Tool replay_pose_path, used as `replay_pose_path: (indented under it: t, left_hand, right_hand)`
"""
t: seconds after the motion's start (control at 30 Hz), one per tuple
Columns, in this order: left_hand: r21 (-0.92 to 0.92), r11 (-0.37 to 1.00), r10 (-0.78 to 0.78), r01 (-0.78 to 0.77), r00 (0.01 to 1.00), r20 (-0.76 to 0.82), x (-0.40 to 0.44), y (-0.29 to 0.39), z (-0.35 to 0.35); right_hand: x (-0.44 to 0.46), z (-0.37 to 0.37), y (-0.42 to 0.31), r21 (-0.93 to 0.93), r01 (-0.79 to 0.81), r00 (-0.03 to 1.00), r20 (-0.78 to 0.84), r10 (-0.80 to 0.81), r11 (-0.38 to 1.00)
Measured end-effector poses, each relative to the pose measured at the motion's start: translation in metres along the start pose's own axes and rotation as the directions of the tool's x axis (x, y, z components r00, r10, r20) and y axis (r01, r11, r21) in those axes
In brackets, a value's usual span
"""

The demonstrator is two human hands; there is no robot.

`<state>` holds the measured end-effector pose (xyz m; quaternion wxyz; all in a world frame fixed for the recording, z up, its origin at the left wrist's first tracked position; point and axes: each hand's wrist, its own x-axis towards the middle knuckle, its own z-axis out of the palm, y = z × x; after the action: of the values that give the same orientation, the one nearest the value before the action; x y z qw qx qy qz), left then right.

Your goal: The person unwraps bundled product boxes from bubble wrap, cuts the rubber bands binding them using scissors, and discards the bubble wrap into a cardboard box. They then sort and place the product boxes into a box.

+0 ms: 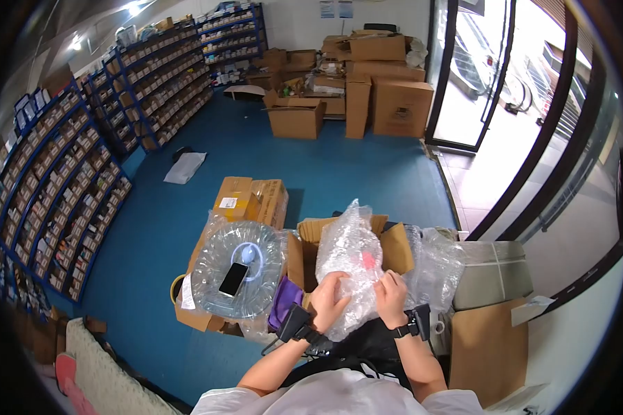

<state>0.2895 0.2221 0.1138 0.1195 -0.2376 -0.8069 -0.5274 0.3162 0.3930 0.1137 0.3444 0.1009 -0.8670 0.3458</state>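
Note:
A bundle in clear bubble wrap stands tilted in front of me, over an open cardboard box. Something pink-red shows through the wrap on its right side; what else is inside I cannot make out. My left hand grips the lower left of the bundle, thumb on the near side and fingertips partly hidden. At the lower right edge, my right hand has its fingers curled and pinched on the wrap. Both wrists wear black strapped devices.
To the left, a smartphone lies on a plastic-wrapped round coil. Purple material is beside the box. More clear plastic lies right. Behind stand taped cartons, stacked boxes, shelves and a glass door.

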Motion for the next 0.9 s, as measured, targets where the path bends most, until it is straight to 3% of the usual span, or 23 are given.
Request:
replay_pose_path:
  t: [0.07, 0.1, 0.17, 0.23, 0.3, 0.37, 0.43, 0.5, 0.57, 0.63, 0.67, 0.7, 0.77, 0.83, 0.9]
  left_hand:
    - [0.024, 0.999, 0.028, -0.029, 0.999, 0.030, -0.003, 0.004, -0.002]
    - [0.024, 0.997, 0.068, -0.069, 0.996, 0.058, -0.005, 0.003, -0.001]
    - [-0.171, 0.985, -0.001, 0.008, 0.999, 0.044, -0.009, 0.010, 0.000]
    - [-0.178, 0.984, -0.060, 0.029, 0.983, -0.171, -0.018, -0.016, -0.002]
    - [-0.094, 0.958, -0.280, 0.270, 0.826, -0.488, -0.027, -0.046, -0.005]
    - [-0.045, 0.942, -0.304, 0.333, 0.789, -0.534, -0.039, -0.098, 0.006]
    - [-0.111, 0.823, -0.561, 0.558, 0.767, -0.311, -0.043, -0.124, 0.014]
    - [-0.518, 0.661, -0.712, 0.544, 0.672, -0.203, -0.046, -0.160, 0.038]
    - [-0.188, 0.726, -0.686, 0.662, 0.673, -0.276, -0.040, -0.153, 0.032]
    - [-0.113, 0.778, -0.621, 0.618, 0.727, -0.294, -0.039, -0.144, 0.038]
    - [-0.114, 0.782, -0.618, 0.613, 0.735, -0.280, -0.036, -0.125, 0.038]
    - [-0.114, 0.787, -0.612, 0.606, 0.745, -0.265, -0.033, -0.104, 0.037]
    - [-0.124, 0.788, -0.614, 0.603, 0.760, -0.213, -0.031, -0.074, 0.042]
    - [-0.142, 0.764, -0.644, 0.629, 0.753, -0.133, -0.026, -0.051, 0.039]
    - [-0.101, 0.924, -0.382, 0.369, 0.866, -0.324, -0.035, -0.064, 0.069]
  right_hand:
    - [0.003, -0.001, 0.000, 0.016, 0.110, 0.990, -0.086, -0.109, 0.994]
    - [0.000, -0.001, 0.006, -0.078, 0.109, 0.990, -0.085, -0.116, 0.991]
    - [0.008, -0.010, 0.015, -0.062, -0.079, 0.993, -0.097, 0.072, 0.995]
    - [0.017, -0.020, 0.028, -0.030, -0.237, 0.953, -0.199, 0.227, 0.971]
    - [0.027, -0.032, 0.032, -0.002, -0.114, 0.950, -0.293, 0.109, 0.993]
    - [0.035, -0.039, 0.029, -0.029, -0.090, 0.943, -0.323, 0.076, 0.996]
    - [0.037, -0.038, 0.032, -0.054, -0.062, 0.934, -0.354, 0.039, 0.997]
    - [0.033, -0.036, 0.040, -0.026, -0.157, 0.943, -0.300, 0.142, 0.987]
    - [0.025, -0.031, 0.052, -0.117, -0.161, 0.935, -0.336, 0.113, 0.980]
    - [0.014, -0.031, 0.068, -0.272, -0.125, 0.905, -0.426, -0.002, 0.954]
    - [0.005, -0.042, 0.075, -0.219, -0.215, 0.933, -0.334, 0.134, 0.952]
    - [0.007, -0.042, 0.067, -0.219, -0.207, 0.937, -0.323, 0.129, 0.953]
    - [0.008, -0.041, 0.048, -0.042, -0.298, 0.878, -0.404, 0.257, 0.954]
    - [-0.002, -0.043, 0.057, -0.036, -0.335, 0.873, -0.389, 0.295, 0.942]
    - [-0.002, -0.042, 0.053, -0.101, -0.297, 0.862, -0.457, 0.221, 0.949]
